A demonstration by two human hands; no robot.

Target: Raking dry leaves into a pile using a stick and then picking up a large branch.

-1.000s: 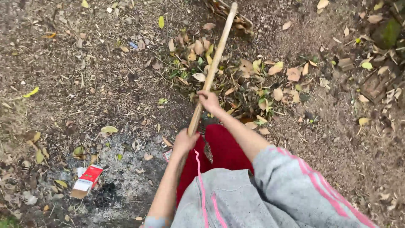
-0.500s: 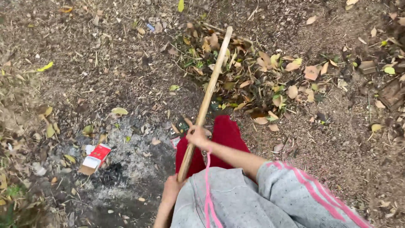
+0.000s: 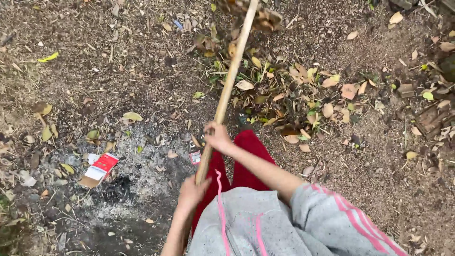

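A long wooden rake handle (image 3: 229,80) runs from my lap up to the top of the view, where its head (image 3: 258,14) sits among dry leaves. My right hand (image 3: 217,138) grips the handle midway. My left hand (image 3: 191,191) is closed around its lower end. A heap of yellow and brown leaves (image 3: 289,92) lies just right of the handle on bare soil. I wear a grey top with pink stripes and red trousers.
A flattened red and white carton (image 3: 98,169) lies at the left on a patch of grey ash (image 3: 137,185). A small scrap of packaging (image 3: 195,157) sits by my left knee. Loose leaves and twigs are scattered all around. Old bricks (image 3: 433,118) show at the right edge.
The rake head went out from the near part of the leaf heap to the far top of the view. Both hands slid forward with the handle.
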